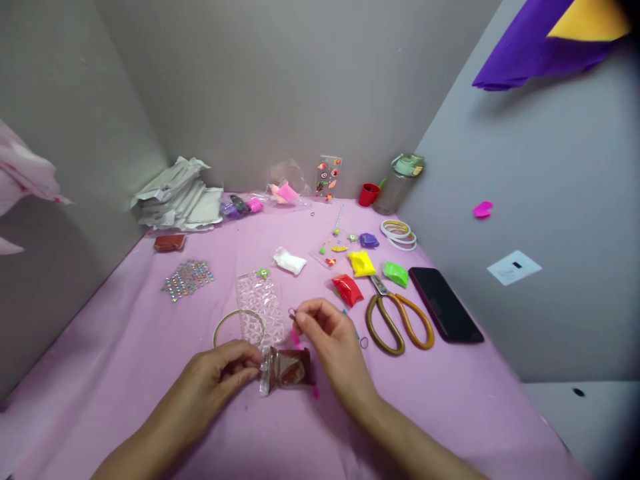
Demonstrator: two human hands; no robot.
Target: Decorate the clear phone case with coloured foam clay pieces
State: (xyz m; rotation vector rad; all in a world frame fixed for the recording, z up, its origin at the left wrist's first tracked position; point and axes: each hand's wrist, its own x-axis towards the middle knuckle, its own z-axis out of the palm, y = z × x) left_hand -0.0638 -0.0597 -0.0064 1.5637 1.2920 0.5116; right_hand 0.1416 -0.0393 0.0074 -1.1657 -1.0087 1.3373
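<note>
My left hand [220, 373] is closed, its fingertips at the clear crimped end of a packet of brown clay [290, 368]. My right hand [333, 343] pinches a small dark wire ring [292, 313] between thumb and forefinger, above the packet. A pink stick [295, 339] lies partly beneath the packet. Just behind my left hand, a thin bangle [215, 330] overlaps a clear textured sheet [260, 300]. A second small ring [364, 343] rests on the cloth to the right of my right hand.
Scissors [400, 320] and a black phone [445, 303] lie at the right. Red [347, 290], yellow [361, 263], green [396, 274] and white [289, 261] clay packets are spread behind my hands. Rhinestones [189, 280] lie at left; a bottle [397, 187] stands at the back.
</note>
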